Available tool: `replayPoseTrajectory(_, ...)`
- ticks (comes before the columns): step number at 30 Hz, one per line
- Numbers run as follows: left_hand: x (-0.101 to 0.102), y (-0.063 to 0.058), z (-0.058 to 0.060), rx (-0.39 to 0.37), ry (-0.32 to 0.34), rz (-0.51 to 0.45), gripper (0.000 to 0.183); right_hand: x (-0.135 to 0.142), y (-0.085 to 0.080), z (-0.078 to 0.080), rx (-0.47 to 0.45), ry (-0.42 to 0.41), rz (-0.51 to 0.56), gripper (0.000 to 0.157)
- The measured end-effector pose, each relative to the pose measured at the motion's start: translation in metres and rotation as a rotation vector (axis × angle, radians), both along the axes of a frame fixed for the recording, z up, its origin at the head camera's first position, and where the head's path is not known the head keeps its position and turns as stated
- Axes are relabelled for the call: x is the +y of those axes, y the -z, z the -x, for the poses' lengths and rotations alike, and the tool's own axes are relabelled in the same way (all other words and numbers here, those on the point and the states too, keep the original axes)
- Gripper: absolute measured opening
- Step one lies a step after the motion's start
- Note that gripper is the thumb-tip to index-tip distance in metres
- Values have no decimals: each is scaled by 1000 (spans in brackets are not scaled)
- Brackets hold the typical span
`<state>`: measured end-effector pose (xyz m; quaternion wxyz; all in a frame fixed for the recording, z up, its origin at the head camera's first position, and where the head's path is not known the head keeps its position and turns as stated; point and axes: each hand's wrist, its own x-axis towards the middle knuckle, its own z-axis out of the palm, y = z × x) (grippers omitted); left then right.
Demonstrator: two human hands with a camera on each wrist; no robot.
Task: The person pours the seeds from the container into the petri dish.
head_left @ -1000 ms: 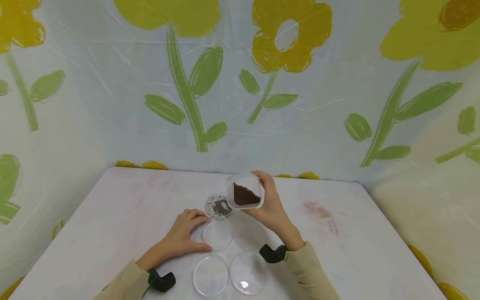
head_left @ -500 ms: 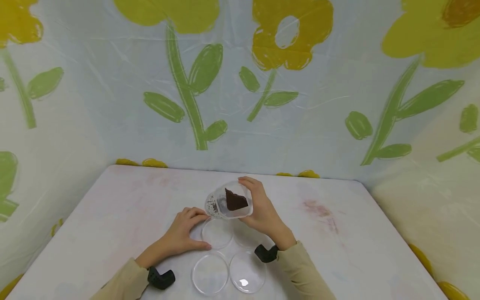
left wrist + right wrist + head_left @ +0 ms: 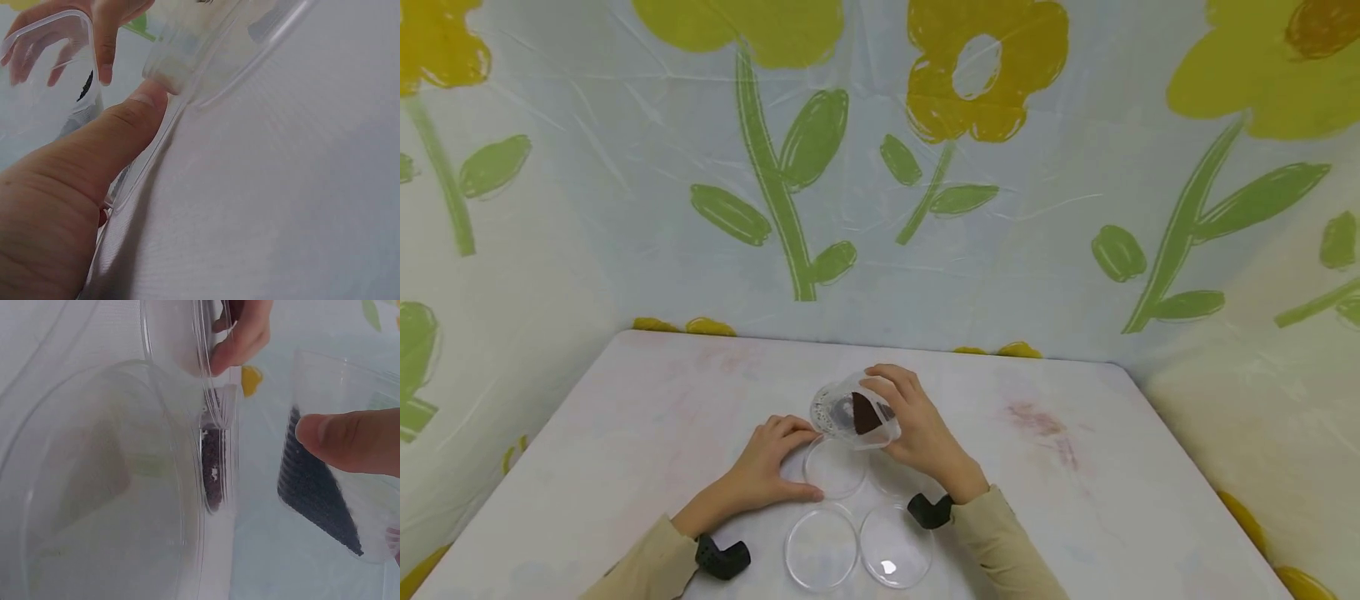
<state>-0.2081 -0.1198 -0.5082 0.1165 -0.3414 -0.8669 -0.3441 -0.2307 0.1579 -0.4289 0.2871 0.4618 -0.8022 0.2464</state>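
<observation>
My right hand point(image 3: 925, 425) grips a clear plastic tub point(image 3: 876, 437), tilted to the left, with dark brown granules point(image 3: 864, 414) heaped in it. The right wrist view shows the right thumb point(image 3: 344, 437) pressed on the tub's wall. Partly behind the tub lies a petri dish point(image 3: 822, 410) with dark and white grains on its bottom. My left hand point(image 3: 763, 471) rests on the table, thumb and fingers spread at the rim of a second clear petri dish point(image 3: 835, 468). In the left wrist view the left thumb point(image 3: 119, 137) touches clear plastic.
Two more clear petri dishes, a left one point(image 3: 822, 550) and a right one point(image 3: 897, 546), lie nearer to me. A further clear round dish point(image 3: 891, 477) shows partly under my right hand. Reddish smudges point(image 3: 1037, 421) mark the white table to the right. Flower-printed cloth surrounds the table.
My right hand has moved left and slightly down with the tub, tilting it further over the grain-covered dish. The granules have shifted inside the tub. My left hand stays in place.
</observation>
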Motion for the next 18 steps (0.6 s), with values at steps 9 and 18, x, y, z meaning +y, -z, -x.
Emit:
replayPoseTrajectory(9,0,1,0,-3,-2,3,77,-1,2,0,7,-11,-29,85)
replayPoseTrajectory(18,0,2,1,5,1,-1,77,-4,5,0,16,-17,-46,83)
